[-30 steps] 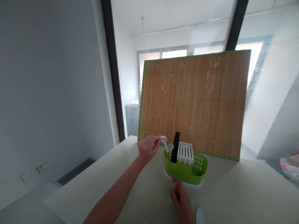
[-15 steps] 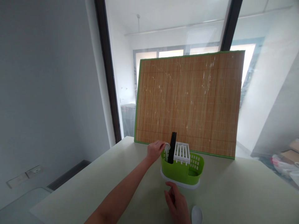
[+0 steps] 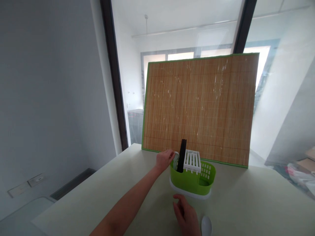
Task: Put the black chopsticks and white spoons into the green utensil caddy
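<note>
My left hand is closed at the left rim of a green caddy, its fingertips pinching a white spoon. The spoon stands upright in the caddy's left compartment; its lower end is hidden. Beside it, a bundle of black chopsticks leans in the same end. A white slotted rack with small hooks sits across the caddy's middle. In front of the caddy, my right hand hovers low with loosely bent fingers, thumb and forefinger apart and nothing between them. To its right lies a second white spoon.
The caddy stands in a white base tray on a pale table. Behind it, a bamboo mat with green edging stands upright before a glass partition. Boxes and plastic bags lie beyond the table at right.
The white spoon under my left hand sits slightly lower or at a slightly different angle in the caddy. My right hand has shifted marginally down. The view has moved a little.
</note>
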Available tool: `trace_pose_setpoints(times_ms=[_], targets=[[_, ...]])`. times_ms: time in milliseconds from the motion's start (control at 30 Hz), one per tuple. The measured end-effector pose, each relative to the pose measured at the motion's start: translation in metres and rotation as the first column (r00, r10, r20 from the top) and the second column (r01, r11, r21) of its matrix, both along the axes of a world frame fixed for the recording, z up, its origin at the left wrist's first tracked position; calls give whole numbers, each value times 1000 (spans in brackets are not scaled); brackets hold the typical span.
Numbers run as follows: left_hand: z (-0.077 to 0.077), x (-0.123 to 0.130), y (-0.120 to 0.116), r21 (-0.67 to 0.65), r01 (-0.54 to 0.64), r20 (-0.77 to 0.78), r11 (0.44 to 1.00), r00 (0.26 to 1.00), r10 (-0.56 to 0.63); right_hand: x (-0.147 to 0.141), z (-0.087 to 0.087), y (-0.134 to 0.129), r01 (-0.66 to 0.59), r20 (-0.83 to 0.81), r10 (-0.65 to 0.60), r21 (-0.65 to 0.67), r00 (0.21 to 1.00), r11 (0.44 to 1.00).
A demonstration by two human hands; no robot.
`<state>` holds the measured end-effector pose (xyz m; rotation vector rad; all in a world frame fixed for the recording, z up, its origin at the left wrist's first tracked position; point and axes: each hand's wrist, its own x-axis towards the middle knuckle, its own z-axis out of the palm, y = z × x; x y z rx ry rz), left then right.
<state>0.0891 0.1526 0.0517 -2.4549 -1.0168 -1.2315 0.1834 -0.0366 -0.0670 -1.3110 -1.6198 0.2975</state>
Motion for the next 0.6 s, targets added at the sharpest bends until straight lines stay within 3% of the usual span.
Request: trace_pose_setpoints(times_ms=[233, 367, 500, 600], targets=[[8, -6, -9, -42, -12, -7, 999, 1000, 11, -1, 2, -1, 1, 29, -1, 8, 1000, 1000], [5, -11, -32, -49, 22, 100, 999, 995, -17, -3, 9, -6, -31, 65, 26, 80, 998, 996], [-25, -6, -71, -100, 202, 164, 974, 969, -184, -11, 16, -15, -17, 156, -32, 303, 987, 953], [-62, 9, -98, -222, 368, 16, 903, 927, -374, -21, 17, -19, -13, 233, -106, 457, 967, 889]])
